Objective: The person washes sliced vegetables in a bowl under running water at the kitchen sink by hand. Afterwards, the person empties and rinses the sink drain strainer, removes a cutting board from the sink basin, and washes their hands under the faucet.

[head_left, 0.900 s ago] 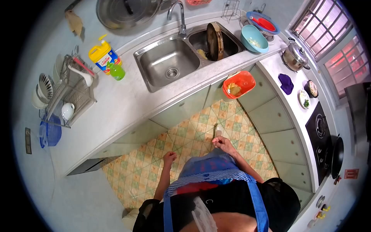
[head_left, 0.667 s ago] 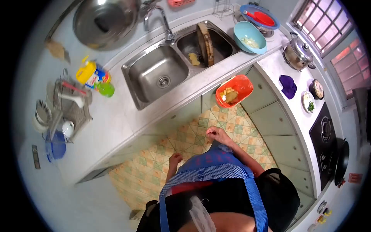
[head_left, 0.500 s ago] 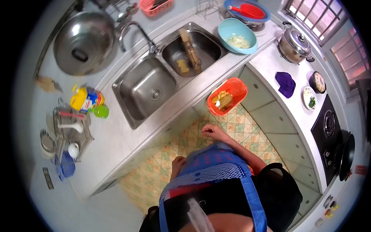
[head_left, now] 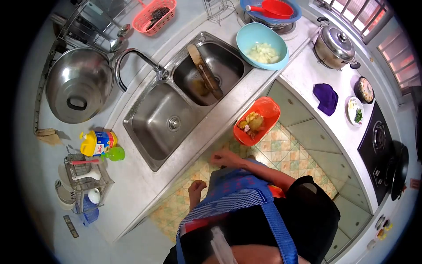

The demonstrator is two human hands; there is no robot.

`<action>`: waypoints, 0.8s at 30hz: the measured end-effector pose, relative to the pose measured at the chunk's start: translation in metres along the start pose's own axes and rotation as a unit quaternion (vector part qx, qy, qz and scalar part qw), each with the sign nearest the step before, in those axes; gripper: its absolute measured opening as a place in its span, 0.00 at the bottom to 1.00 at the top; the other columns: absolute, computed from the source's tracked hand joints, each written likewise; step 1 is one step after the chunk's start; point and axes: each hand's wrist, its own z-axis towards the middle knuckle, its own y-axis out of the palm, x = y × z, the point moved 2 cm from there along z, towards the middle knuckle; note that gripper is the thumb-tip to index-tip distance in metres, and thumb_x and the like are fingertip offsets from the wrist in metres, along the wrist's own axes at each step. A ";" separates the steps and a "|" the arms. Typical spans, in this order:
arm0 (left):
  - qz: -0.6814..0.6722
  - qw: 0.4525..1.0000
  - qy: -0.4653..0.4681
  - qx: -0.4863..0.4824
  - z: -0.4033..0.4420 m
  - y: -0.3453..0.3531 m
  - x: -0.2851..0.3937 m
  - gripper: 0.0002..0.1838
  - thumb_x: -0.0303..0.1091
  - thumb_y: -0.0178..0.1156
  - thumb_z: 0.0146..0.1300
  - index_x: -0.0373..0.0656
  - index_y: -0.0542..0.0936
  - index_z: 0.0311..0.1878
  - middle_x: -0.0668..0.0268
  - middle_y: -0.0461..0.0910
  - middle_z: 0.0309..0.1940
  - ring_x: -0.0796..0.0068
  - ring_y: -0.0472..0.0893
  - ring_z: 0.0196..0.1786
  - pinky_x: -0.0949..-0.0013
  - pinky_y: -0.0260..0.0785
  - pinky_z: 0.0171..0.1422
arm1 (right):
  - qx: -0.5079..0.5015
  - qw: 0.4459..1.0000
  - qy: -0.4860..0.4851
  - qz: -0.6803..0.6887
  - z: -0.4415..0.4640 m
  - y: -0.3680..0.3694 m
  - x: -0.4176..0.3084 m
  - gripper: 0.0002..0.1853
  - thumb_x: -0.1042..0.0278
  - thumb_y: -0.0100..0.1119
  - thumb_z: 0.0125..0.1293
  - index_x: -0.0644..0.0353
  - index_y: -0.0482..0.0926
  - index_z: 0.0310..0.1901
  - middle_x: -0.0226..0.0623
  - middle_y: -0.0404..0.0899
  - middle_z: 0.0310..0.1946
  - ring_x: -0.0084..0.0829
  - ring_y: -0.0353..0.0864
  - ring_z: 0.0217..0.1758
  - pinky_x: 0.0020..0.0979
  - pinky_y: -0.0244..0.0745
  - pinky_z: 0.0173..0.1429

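My right hand (head_left: 226,159) hangs in front of the counter edge with its fingers curled and nothing visible in them. Lower and to the left is my left hand (head_left: 197,188), also loosely curled, with no object showing in it. Both are by the blue apron (head_left: 233,189) and touch none of the kitchen things. Closest to the right hand is an orange bin (head_left: 273,111) holding food scraps. The double steel sink (head_left: 147,114) lies ahead; a long wooden board (head_left: 205,72) leans in its right basin beside a brownish patch.
A light-blue basin (head_left: 246,37) of pale cut pieces sits right of the sink. Along the right counter are a lidded pot (head_left: 332,48), a purple cloth (head_left: 326,99), a plate (head_left: 351,108) and a stove (head_left: 373,149). A steel bowl (head_left: 79,83) and yellow bottle (head_left: 90,143) stand left.
The view has shifted, so the sink and left counter appear lower. My right hand has moved left and slightly down in the picture; my left hand stays near the apron.
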 end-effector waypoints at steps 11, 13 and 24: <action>-0.010 0.987 0.158 0.007 0.046 -0.069 0.086 0.03 0.23 0.56 0.54 0.38 0.75 0.33 0.68 0.74 0.27 0.79 0.73 0.33 0.76 0.65 0.41 | 0.090 0.995 -0.033 0.014 0.128 0.026 -0.063 0.17 0.60 0.55 0.61 0.63 0.66 0.21 0.26 0.57 0.13 0.17 0.56 0.21 0.25 0.56 0.24; -0.046 0.987 0.151 0.014 0.053 -0.082 0.085 0.03 0.23 0.56 0.55 0.38 0.75 0.34 0.70 0.74 0.27 0.81 0.73 0.32 0.78 0.65 0.40 | 0.082 0.996 -0.042 -0.009 0.145 0.038 -0.061 0.16 0.61 0.55 0.60 0.63 0.67 0.22 0.26 0.58 0.14 0.17 0.57 0.21 0.26 0.56 0.24; -0.083 0.977 0.168 0.098 0.054 -0.121 0.082 0.04 0.23 0.57 0.56 0.37 0.75 0.35 0.69 0.74 0.28 0.80 0.74 0.34 0.77 0.67 0.42 | 0.487 0.778 -0.156 -0.364 0.118 -0.146 -0.102 0.18 0.67 0.60 0.53 0.60 0.72 0.46 0.44 0.73 0.41 0.39 0.73 0.45 0.34 0.69 0.48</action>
